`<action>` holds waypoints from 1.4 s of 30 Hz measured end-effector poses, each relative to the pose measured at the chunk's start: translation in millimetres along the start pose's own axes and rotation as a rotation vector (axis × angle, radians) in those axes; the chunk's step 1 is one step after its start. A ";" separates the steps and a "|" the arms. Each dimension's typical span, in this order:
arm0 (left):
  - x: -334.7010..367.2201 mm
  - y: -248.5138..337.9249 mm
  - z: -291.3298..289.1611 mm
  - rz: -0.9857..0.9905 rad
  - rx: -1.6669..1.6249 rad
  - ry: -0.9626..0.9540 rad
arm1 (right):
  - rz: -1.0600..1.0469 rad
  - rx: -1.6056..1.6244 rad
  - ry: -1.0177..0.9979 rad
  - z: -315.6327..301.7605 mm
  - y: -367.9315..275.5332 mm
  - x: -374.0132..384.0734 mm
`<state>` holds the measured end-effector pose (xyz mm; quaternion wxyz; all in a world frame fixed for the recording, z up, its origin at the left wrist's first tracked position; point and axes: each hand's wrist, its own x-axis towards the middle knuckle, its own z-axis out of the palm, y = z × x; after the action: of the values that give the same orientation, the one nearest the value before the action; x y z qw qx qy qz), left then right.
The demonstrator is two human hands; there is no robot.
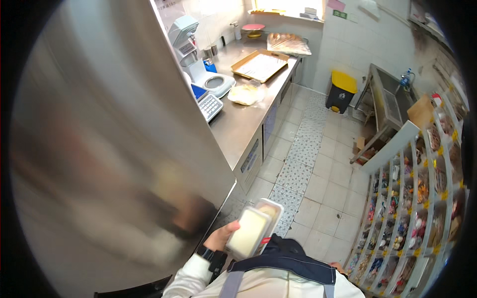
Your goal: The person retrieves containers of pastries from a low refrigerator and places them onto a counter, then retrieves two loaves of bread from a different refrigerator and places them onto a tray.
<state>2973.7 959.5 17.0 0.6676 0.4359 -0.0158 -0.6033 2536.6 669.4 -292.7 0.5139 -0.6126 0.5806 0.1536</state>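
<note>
In front of my body, my left hand (pixel 222 236) is closed on the edge of a clear lidded plastic box (pixel 247 232) filled with something smooth and pale yellow. A second clear plastic box (pixel 271 212) lies behind and against it, mostly covered by the first; its contents are hard to make out. Whether my fingers reach around both boxes is hidden. Low on the right, only a small part of my right hand (pixel 338 267) shows beside my dark apron, its fingers out of sight.
A tall steel cabinet (pixel 124 124) stands close on my left. Beyond it, a steel counter (pixel 238 126) carries a scale (pixel 211 107), a bagged pale item (pixel 244 94) and a tray (pixel 261 64). Bins of small goods (pixel 397 213) line the right, before a sink (pixel 390 94) and yellow-lidded trash bin (pixel 342 92).
</note>
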 end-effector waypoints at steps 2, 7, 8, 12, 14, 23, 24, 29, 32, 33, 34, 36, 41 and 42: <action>20.1 15.4 13.3 -0.042 0.003 0.078 | 0.025 -0.032 0.008 -8.7 -37.9 8.4; 103.2 55.5 15.0 -0.051 0.109 -0.111 | -0.306 0.093 -0.034 -62.6 -154.3 65.4; 122.1 60.8 9.6 -0.080 0.100 -0.054 | -0.315 0.068 -0.015 -74.4 -189.8 77.7; 193.3 74.6 -2.2 0.062 -0.035 -0.098 | -0.780 0.091 -0.085 -107.1 -378.5 96.7; 223.9 82.2 7.4 0.275 -0.155 -0.072 | -1.029 0.083 -0.177 -108.4 -472.7 78.0; 307.3 136.4 27.8 0.623 -0.200 0.234 | -1.153 -0.208 -0.993 -35.1 -699.4 32.3; 316.8 141.8 21.2 0.684 -0.174 0.303 | -1.193 -0.332 -0.911 -25.9 -712.1 41.9; 352.6 165.5 -26.3 0.726 -0.034 0.742 | -1.001 -0.342 -0.842 33.9 -756.0 83.1; 365.5 179.0 -51.3 0.757 -0.099 0.853 | -0.781 -0.229 -0.946 55.5 -784.1 102.2; 371.2 182.6 -57.8 0.762 -0.174 0.840 | -0.602 -0.186 -0.938 58.8 -792.8 109.0; 375.2 185.7 -65.1 0.761 -0.162 0.858 | -0.609 -0.182 -0.982 62.9 -802.4 116.2; 380.3 189.7 -79.4 0.733 -0.208 0.893 | -0.587 -0.179 -1.003 69.7 -820.7 134.2; 384.3 199.5 -109.3 0.824 -0.278 0.958 | -0.648 -0.153 -0.798 97.7 -842.0 185.0; 385.0 201.6 -113.2 0.865 -0.275 1.054 | -0.634 -0.153 -0.784 104.2 -844.9 193.5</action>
<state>3299.8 686.0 -126.4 0.8159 0.5367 0.2149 0.0124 3367.5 475.5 -107.5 0.6681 -0.6910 0.1168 0.2502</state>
